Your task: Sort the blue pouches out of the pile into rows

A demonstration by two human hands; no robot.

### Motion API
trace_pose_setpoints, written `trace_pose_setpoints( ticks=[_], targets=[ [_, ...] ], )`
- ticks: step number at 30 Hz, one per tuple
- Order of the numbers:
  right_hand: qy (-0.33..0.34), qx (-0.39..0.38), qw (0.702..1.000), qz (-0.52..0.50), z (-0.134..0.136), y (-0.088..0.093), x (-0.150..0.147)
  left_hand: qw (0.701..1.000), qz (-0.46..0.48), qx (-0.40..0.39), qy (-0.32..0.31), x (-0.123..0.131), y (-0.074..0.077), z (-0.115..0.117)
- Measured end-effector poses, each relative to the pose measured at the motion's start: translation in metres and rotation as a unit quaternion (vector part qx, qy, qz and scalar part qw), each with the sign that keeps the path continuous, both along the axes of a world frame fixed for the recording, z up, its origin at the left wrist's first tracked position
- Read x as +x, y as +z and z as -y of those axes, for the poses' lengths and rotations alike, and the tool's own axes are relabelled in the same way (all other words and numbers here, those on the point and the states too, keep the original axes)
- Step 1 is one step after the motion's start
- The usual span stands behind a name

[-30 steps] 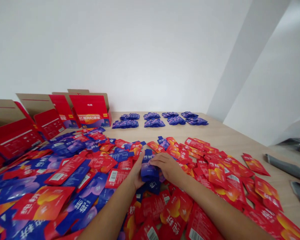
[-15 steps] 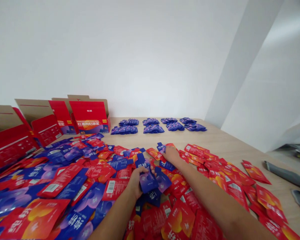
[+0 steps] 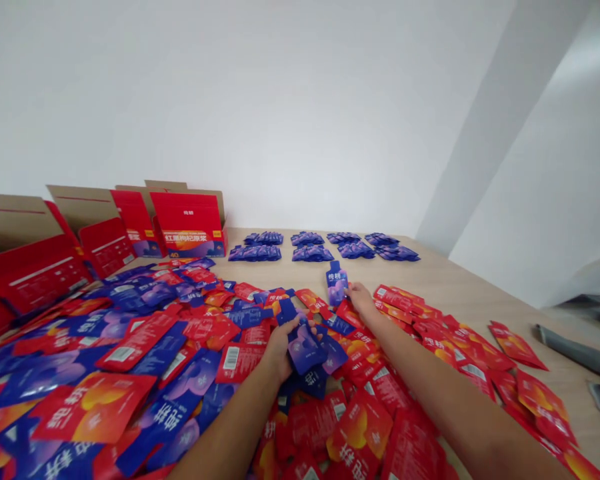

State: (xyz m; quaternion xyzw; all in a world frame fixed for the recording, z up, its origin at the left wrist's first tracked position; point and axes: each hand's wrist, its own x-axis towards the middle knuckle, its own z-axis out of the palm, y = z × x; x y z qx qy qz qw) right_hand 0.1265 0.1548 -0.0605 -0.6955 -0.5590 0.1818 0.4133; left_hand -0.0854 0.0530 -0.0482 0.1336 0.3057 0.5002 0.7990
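Observation:
Blue pouches (image 3: 306,350) are gripped in my left hand (image 3: 281,347), low over the heap in the middle, the thumb lying on top of them. My right hand (image 3: 361,298) pinches the right edge of a single blue pouch (image 3: 337,285), which stands upright with its spout end up and its printed front towards me. This pouch is beyond my left hand and apart from it. Red pouches (image 3: 360,433) and blue pouches (image 3: 167,407) lie mixed and overlapping around and under both hands.
Open red cartons (image 3: 190,223) line the back left. Several overlapping rows of blue pouches (image 3: 255,253) lie at the back of the wooden table (image 3: 460,277). Loose red pouches (image 3: 517,345) spread to the right, near a grey object (image 3: 577,350) at the table's right side.
My right hand has lifted a blue pouch from the heap and turned it upright. My left hand still holds its pouches. The view has shifted slightly.

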Motion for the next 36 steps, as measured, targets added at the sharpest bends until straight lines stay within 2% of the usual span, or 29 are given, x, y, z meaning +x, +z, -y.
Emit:
trace_pose_setpoints(
  ticks=[3,6,8,11,13,14,17,19,20,23,26,28,30,34,36],
  targets=[
    [-0.032,0.097,0.993,-0.061,0.015,0.016,0.003,0.999,0.035,0.026,-0.014,0.0,0.0,0.0],
    [-0.009,0.138,0.984,-0.109,0.03,0.032,-0.004,0.998,0.049,0.026,-0.02,0.001,0.002,0.0],
    [0.062,0.102,0.982,-0.145,0.044,0.036,-0.018,0.998,0.056,0.022,-0.021,0.001,0.003,0.0],
    [0.196,-0.014,0.963,-0.183,0.072,0.03,-0.045,0.999,0.043,0.012,-0.019,0.002,0.004,0.001],
    [0.245,-0.066,0.956,-0.15,0.091,0.022,-0.061,1.0,0.007,0.005,-0.011,0.002,0.004,0.002],
    [0.258,-0.066,0.958,-0.107,0.1,0.019,-0.068,1.0,-0.015,0.005,-0.002,0.002,0.004,0.003],
    [0.262,-0.005,0.962,0.073,0.113,0.017,-0.074,0.998,-0.059,0.004,0.032,0.001,0.004,0.004],
    [0.242,0.027,0.96,0.14,0.11,0.021,-0.072,0.997,-0.073,0.002,0.032,0.001,0.005,0.005],
    [0.231,0.029,0.964,0.132,0.107,0.023,-0.069,0.997,-0.078,0.004,0.023,0.0,0.005,0.006],
    [0.218,-0.003,0.976,0.003,0.094,0.031,-0.066,0.995,-0.077,0.027,-0.061,-0.001,0.004,0.007],
    [0.29,-0.075,0.949,-0.099,0.088,0.035,-0.07,0.979,-0.055,0.04,-0.191,-0.005,0.001,0.01],
    [0.33,-0.088,0.932,-0.121,0.088,0.034,-0.075,0.97,-0.036,0.032,-0.239,-0.009,-0.001,0.013],
    [0.314,-0.065,0.938,-0.129,0.085,0.031,-0.078,0.966,-0.013,0.017,-0.258,-0.012,0.0,0.016],
    [0.213,-0.028,0.968,-0.131,0.071,0.021,-0.071,0.965,0.018,0.02,-0.259,-0.012,0.003,0.019],
    [0.2,-0.012,0.977,-0.069,0.064,0.014,-0.059,0.969,0.033,0.026,-0.245,-0.01,0.005,0.018]
  ],
)
